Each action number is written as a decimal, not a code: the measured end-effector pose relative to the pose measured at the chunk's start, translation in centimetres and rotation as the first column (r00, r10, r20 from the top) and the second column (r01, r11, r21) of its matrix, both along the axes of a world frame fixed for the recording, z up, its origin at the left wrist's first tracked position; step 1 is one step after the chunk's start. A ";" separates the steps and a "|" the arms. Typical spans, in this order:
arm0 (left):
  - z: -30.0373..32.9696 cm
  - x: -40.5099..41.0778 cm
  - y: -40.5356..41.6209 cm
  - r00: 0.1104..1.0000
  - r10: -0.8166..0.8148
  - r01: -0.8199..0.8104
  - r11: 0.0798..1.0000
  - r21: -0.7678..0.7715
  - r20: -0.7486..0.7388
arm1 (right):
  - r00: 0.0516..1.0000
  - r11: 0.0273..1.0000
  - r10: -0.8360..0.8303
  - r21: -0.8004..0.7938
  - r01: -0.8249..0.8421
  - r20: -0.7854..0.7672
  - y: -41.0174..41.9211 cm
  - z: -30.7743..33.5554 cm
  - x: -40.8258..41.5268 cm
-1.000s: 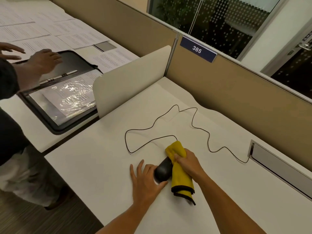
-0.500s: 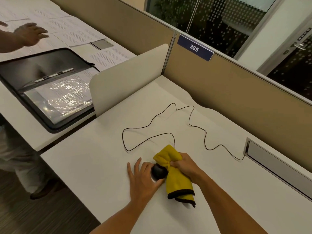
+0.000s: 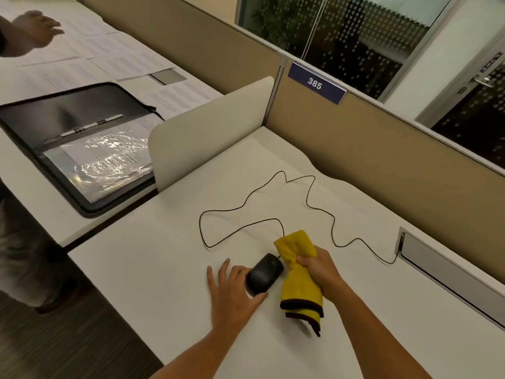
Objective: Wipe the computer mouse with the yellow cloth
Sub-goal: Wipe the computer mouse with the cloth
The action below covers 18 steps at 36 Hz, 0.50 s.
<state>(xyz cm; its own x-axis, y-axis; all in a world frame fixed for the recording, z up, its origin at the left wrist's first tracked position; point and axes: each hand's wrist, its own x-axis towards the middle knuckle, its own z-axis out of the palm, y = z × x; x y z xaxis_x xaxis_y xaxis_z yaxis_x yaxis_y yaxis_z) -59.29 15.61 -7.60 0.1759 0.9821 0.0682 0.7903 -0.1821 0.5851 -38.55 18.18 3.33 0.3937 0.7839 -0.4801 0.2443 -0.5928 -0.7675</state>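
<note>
A black wired computer mouse [image 3: 263,273] lies on the white desk [image 3: 153,272]. Its thin black cable [image 3: 307,199] loops away over the desk toward a slot at the right. My left hand [image 3: 232,289] lies flat on the desk with straight fingers, its thumb side against the mouse's near left edge. My right hand [image 3: 319,269] grips a bunched yellow cloth [image 3: 297,280] with a dark hem, just right of the mouse. The cloth's upper fold touches the mouse's front end.
A cable slot [image 3: 437,266] is set in the desk at the right. Beige partition walls [image 3: 369,165] stand behind, with a white divider [image 3: 207,132] to the left. On the neighbouring desk lie an open black folder [image 3: 79,149] and papers, and another person's hand [image 3: 38,28] hovers there.
My right hand has drawn the yellow cloth off the mouse to its right side, baring the mouse's top. My left hand stayed beside the mouse. The other person's hand moved away from the folder.
</note>
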 end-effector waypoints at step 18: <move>0.0 0.1 0.2 1.000 0.029 -0.029 0.999 0.017 0.012 | 0.843 0.892 0.402 0.058 -0.449 0.357 -3.8 -1.7 -4.2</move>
<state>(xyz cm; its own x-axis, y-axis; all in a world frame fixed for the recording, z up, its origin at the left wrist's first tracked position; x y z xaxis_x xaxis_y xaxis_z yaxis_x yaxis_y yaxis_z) -59.20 15.78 -7.59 0.1465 0.9854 0.0871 0.7887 -0.1695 0.5910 -42.74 14.34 1.60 0.1215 0.9574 -0.2621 0.6986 -0.2701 -0.6625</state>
